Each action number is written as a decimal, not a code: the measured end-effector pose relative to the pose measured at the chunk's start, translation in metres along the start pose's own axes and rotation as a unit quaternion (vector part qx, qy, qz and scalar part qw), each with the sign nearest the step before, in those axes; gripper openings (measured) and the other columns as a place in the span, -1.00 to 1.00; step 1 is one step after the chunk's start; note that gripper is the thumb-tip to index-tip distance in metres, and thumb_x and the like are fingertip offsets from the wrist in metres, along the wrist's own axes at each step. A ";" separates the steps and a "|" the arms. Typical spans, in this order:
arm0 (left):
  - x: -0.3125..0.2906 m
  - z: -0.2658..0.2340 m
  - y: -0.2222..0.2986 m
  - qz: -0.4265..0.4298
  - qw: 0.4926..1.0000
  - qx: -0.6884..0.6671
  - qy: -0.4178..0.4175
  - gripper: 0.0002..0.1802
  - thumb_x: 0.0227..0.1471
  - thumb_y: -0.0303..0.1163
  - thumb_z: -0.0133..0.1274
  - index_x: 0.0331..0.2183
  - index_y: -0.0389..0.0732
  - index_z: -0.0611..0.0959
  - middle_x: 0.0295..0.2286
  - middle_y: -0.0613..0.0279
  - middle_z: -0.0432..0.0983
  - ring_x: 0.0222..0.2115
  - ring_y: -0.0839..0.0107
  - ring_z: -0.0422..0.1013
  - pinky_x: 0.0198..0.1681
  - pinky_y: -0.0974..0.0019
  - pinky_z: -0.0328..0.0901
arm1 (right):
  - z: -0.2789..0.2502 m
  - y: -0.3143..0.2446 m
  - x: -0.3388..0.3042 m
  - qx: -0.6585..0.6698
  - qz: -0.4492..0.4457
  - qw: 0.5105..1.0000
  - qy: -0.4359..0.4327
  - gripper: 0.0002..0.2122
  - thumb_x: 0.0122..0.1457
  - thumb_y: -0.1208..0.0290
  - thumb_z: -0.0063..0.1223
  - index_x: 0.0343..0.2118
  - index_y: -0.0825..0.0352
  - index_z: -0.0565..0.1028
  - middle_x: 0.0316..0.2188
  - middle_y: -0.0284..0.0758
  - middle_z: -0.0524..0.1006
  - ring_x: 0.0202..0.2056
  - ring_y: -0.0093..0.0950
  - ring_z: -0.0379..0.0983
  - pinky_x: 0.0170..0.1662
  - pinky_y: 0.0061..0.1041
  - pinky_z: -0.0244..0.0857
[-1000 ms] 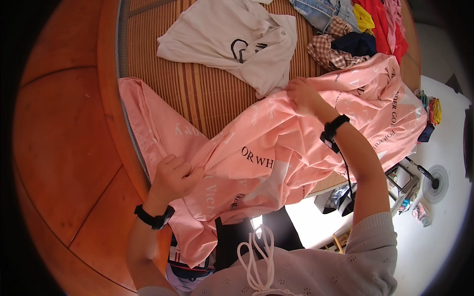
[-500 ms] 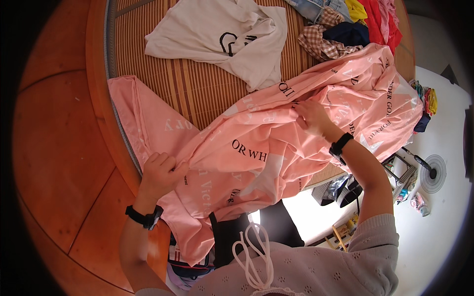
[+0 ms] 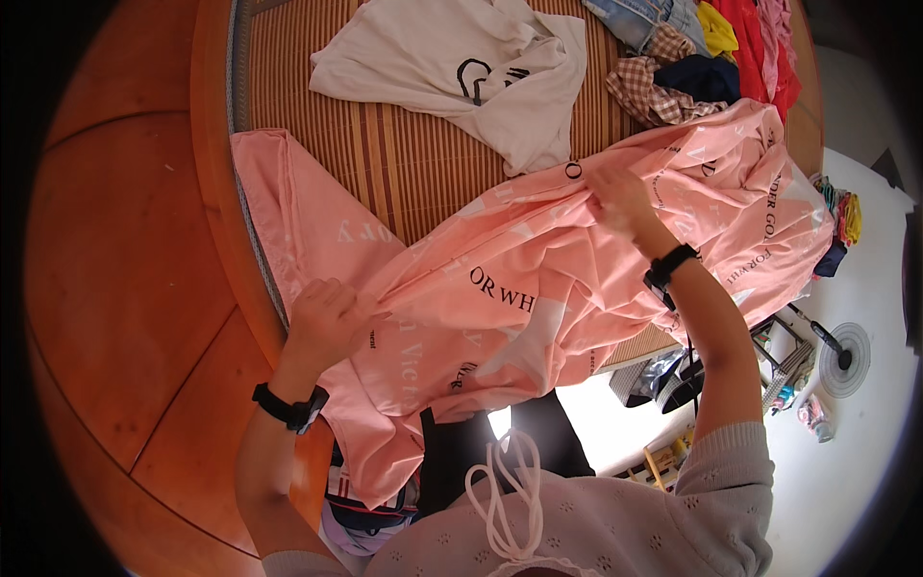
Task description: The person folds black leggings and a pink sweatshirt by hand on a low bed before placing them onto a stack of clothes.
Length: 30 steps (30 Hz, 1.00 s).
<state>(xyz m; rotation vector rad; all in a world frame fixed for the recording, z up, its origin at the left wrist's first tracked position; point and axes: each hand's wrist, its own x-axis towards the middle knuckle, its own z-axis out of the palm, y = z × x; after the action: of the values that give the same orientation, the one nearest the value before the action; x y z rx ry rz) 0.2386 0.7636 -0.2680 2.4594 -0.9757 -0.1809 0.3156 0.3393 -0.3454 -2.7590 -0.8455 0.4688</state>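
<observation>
A pink garment (image 3: 452,327) with dark and white lettering lies spread and partly creased over the slatted mat. One sleeve-like part points to the far left and another hangs over the near edge. At the garment's left side, my left hand (image 3: 325,325) is closed, gripping the fabric. My right hand (image 3: 623,200) pinches its far edge near the middle, the fingertips partly hidden. Between the two hands the cloth runs in a long, taut fold. Beyond it, a white T-shirt (image 3: 423,72) with a black line drawing lies loosely on the mat.
Several clothes lie at the far right, among them a checked cloth (image 3: 635,88), jeans (image 3: 639,21) and a red garment (image 3: 755,67). The bamboo mat (image 3: 288,101) has a wooden rim at left. A grey fan-like disc (image 3: 844,361) and clutter are on the floor at right.
My right hand has shifted toward the garment's far edge, and the fold between my hands looks straighter. The left hand keeps its grip. The whole view has shifted slightly.
</observation>
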 end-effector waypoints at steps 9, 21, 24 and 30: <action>0.119 0.010 -0.059 -0.147 0.970 0.099 0.167 -0.60 -0.18 -0.10 0.16 -0.41 -0.24 0.51 -0.59 0.19 0.38 -0.58 0.16 0.32 -0.48 0.21 0.22 | -0.113 0.026 -0.007 -0.006 0.201 0.923 0.329 -0.88 -0.09 0.52 -0.08 -0.43 0.32 0.39 -0.53 -0.19 0.40 -0.48 -0.17 0.35 -0.44 -0.26 0.23; 0.253 0.025 0.078 -0.033 0.980 -0.195 0.011 -0.36 -0.24 -0.35 0.16 -0.05 -0.18 0.31 -0.20 0.14 0.37 -0.18 0.15 0.32 0.03 -0.13 -0.01 | -0.117 -0.039 0.024 0.180 0.036 0.950 0.252 -0.83 -0.21 0.43 0.00 -0.47 0.28 0.39 -0.59 -0.29 0.39 -0.56 -0.22 0.38 -0.50 -0.30 0.24; 0.253 0.049 0.079 -0.072 0.953 -0.288 0.062 -0.68 -0.17 -0.39 0.10 -0.29 -0.22 0.44 -0.44 0.13 0.41 -0.43 0.18 0.36 -0.28 0.16 0.25 | -0.126 -0.048 0.011 0.148 0.048 0.960 0.234 -0.78 -0.19 0.42 0.03 -0.39 0.25 0.42 -0.51 -0.33 0.41 -0.36 -0.29 0.37 -0.33 -0.32 0.20; 0.261 0.038 0.093 -0.086 0.979 -0.129 0.129 -0.69 -0.04 -0.33 0.06 -0.63 -0.29 0.36 -0.69 0.02 0.26 -0.64 0.06 0.23 -0.57 0.19 0.14 | -0.117 -0.005 -0.067 0.108 0.165 0.895 0.399 -0.74 -0.13 0.51 0.07 -0.29 0.24 0.41 -0.29 -0.26 0.38 -0.18 -0.24 0.27 -0.14 -0.30 0.13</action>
<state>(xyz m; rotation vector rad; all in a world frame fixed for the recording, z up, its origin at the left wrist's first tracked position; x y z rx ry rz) 0.3628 0.5139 -0.2423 2.2555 -0.5905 -0.0384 0.3030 0.2919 -0.2203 -2.5096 -0.1115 -0.4872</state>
